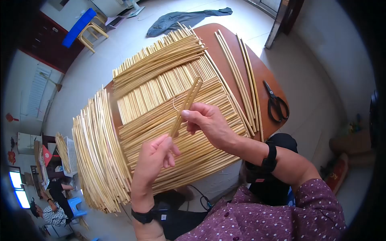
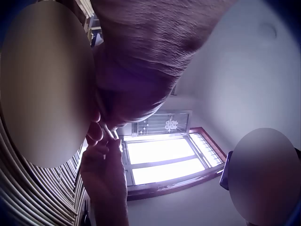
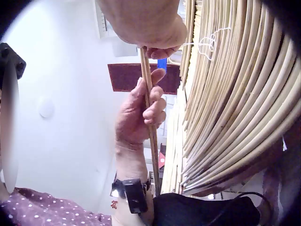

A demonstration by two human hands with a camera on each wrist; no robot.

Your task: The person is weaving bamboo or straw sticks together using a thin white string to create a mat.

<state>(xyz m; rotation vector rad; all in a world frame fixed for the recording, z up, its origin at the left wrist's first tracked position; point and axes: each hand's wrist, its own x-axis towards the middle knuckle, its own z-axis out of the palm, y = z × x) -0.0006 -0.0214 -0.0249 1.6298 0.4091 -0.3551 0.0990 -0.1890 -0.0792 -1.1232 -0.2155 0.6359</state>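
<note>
Two short reed sticks (image 1: 187,105) are held together, slanting above the layered reeds. The left hand (image 1: 155,156) pinches their lower end between thumb and fingers. Higher up, the right hand (image 1: 207,122) grips the same sticks with its thumb on top. In the right wrist view the left hand (image 3: 136,113) has its fingers around the sticks (image 3: 149,96), and the right hand (image 3: 146,21) is at their far end. A white string (image 1: 174,103) lies by the sticks. The left wrist view shows the right hand (image 2: 106,172) below the near hand (image 2: 141,56).
Bundled reeds (image 1: 100,148) lie at the left, more reeds (image 1: 161,62) across the back. Black scissors (image 1: 276,105) and loose long sticks (image 1: 251,80) rest on the brown table (image 1: 267,82). A dark cloth (image 1: 181,20) is on the floor; a person (image 1: 54,211) sits far left.
</note>
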